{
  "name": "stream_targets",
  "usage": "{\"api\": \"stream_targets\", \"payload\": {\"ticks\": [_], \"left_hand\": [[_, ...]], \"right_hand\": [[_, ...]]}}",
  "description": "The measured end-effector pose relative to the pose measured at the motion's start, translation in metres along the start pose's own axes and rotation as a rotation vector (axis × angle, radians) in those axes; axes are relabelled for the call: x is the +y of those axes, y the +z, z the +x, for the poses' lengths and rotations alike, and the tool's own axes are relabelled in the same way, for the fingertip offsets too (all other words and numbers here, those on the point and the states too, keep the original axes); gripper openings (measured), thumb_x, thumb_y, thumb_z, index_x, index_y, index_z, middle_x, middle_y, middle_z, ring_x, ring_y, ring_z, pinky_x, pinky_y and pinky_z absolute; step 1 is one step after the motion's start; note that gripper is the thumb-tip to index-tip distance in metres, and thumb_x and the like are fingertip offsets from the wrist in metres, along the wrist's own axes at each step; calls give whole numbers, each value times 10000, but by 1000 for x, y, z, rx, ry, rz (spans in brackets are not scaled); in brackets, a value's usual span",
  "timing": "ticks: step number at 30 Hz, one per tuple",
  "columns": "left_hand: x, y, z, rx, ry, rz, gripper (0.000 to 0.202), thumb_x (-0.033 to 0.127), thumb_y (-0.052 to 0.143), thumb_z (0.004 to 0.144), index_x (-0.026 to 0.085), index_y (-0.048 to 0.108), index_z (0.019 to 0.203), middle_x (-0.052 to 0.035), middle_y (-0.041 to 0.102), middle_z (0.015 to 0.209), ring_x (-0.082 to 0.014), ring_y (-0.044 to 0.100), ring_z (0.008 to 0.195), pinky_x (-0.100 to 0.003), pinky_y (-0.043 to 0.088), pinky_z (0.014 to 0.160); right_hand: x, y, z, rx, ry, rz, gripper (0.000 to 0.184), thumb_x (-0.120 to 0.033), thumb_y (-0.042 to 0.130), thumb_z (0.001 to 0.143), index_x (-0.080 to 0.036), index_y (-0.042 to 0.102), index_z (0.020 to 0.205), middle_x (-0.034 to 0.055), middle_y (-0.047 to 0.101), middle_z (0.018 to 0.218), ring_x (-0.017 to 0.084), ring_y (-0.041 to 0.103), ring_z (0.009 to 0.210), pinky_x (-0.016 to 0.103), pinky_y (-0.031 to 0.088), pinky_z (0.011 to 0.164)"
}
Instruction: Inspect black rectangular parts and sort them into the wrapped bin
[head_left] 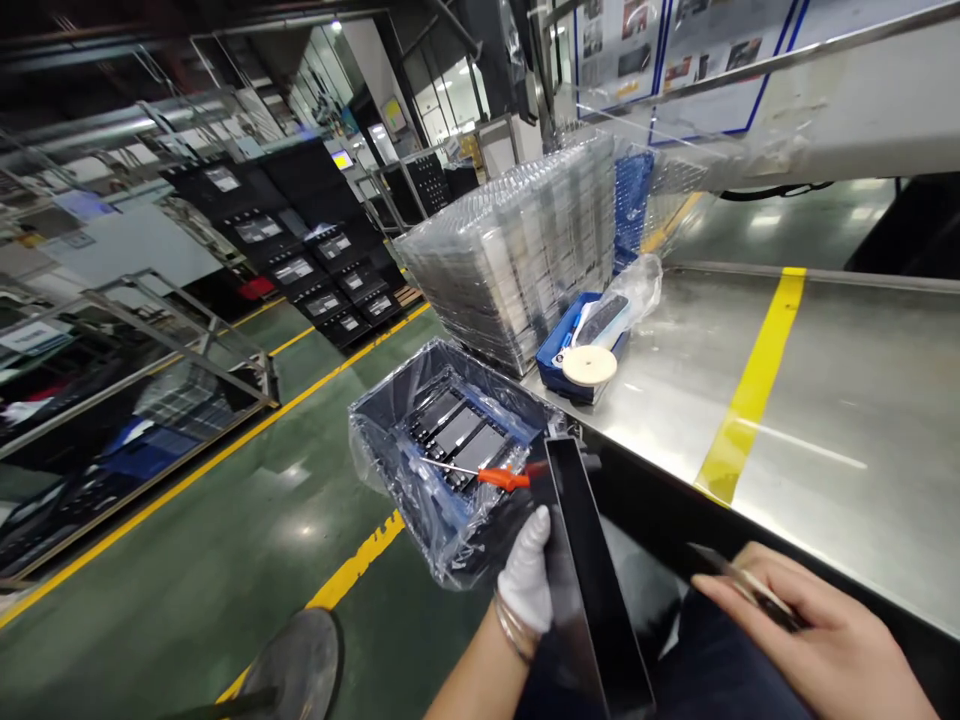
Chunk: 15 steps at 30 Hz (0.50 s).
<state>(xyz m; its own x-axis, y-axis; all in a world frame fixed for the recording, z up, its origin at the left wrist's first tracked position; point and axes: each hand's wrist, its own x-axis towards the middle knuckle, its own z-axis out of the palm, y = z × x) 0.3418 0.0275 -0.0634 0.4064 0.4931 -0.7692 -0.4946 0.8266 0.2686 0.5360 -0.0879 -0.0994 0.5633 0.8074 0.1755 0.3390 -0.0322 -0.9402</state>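
My left hand (527,580), in a white glove, grips a long black rectangular housing (600,570) by its left side. The piece is tilted in front of me, and its lower end lies over my lap. In my right hand (814,620), bare and closed, is a small knife (739,580) with a short grey blade pointing at the housing; motion blurs it, so its exact kind is unclear. An orange-handled screwdriver (504,478) reaches over the bin behind the housing's upper end. What supports its handle is hidden.
A plastic-lined bin (375,408) with several black parts stands ahead. On the steel table (847,400), a blue tray (551,375) holds small items and a cream disc (589,366). Stacked clear trays (517,240) rise behind. A round stool (300,660) stands at lower left.
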Motion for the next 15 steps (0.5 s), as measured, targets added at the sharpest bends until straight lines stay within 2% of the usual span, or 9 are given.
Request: {"api": "stream_targets", "payload": {"ticks": [2, 3, 5, 6, 7, 9, 10, 12, 15], "left_hand": [[-11, -10, 0, -134, 29, 84, 706, 461, 1007, 445, 91, 806, 1011, -94, 737, 962, -182, 695, 798, -298, 552, 753], [-15, -17, 1, -257, 26, 146, 682, 528, 962, 568, 114, 804, 1087, -93, 736, 1017, -168, 695, 817, -286, 544, 732], [-22, -30, 7, -448, 10, 202, 637, 574, 872, 730, 150, 782, 1196, -74, 730, 1076, -129, 688, 864, -252, 532, 764], [-24, -34, 10, -496, -10, 202, 613, 562, 859, 758, 154, 777, 1208, -64, 728, 1076, -112, 681, 877, -233, 523, 795], [-26, -36, 13, -510, -30, 187, 590, 544, 868, 754, 157, 781, 1191, -52, 728, 1045, -92, 671, 863, -208, 508, 803], [-29, -32, 14, -497, -60, 206, 593, 588, 868, 730, 120, 791, 1086, -60, 716, 919, -87, 645, 763, -201, 484, 715], [-30, -27, 13, -483, -59, 259, 615, 630, 844, 740, 89, 783, 1027, -79, 703, 867, -98, 636, 725, -211, 471, 674], [-30, -14, 8, -465, -56, 344, 687, 705, 802, 742, 63, 739, 977, -93, 665, 773, -126, 608, 676, -240, 451, 632], [-22, -2, -3, -480, -148, 281, 572, 640, 817, 761, 125, 651, 947, -50, 641, 786, -141, 605, 796, -262, 483, 847]], "right_hand": [[-3, 0, 9, 26, -54, 16, 566, -524, 653, 907, -96, 425, 615, 42, 370, 595, 42, 423, 566, 114, 421, 541], [-7, 2, 14, 37, -131, 10, 469, -437, 659, 921, -96, 467, 663, 33, 439, 640, 26, 469, 594, 79, 435, 578], [-19, 8, 24, 56, -321, -19, 145, -300, 653, 936, -156, 633, 940, -15, 632, 877, -9, 621, 784, 8, 478, 768], [-25, 12, 28, 42, -377, -19, 152, -269, 653, 935, -204, 651, 1072, -41, 664, 982, -23, 648, 868, -7, 474, 835], [-30, 17, 30, 19, -397, -3, 187, -258, 654, 933, -222, 655, 1116, -48, 670, 1012, -29, 654, 892, -11, 470, 848], [-37, 26, 32, -29, -368, 72, 90, -236, 650, 929, -148, 638, 917, -17, 606, 832, -19, 599, 738, 11, 463, 712], [-39, 30, 32, -35, -368, 105, 130, -201, 645, 923, -120, 591, 837, 1, 552, 777, -8, 559, 701, 43, 453, 666], [-42, 34, 27, -12, -425, 95, 112, -128, 640, 909, -116, 543, 855, 15, 510, 777, 3, 526, 717, 86, 442, 657], [-52, 32, 20, -38, -534, 2, 129, -122, 652, 902, -137, 525, 912, 7, 501, 778, 3, 507, 692, 108, 424, 624]]}}
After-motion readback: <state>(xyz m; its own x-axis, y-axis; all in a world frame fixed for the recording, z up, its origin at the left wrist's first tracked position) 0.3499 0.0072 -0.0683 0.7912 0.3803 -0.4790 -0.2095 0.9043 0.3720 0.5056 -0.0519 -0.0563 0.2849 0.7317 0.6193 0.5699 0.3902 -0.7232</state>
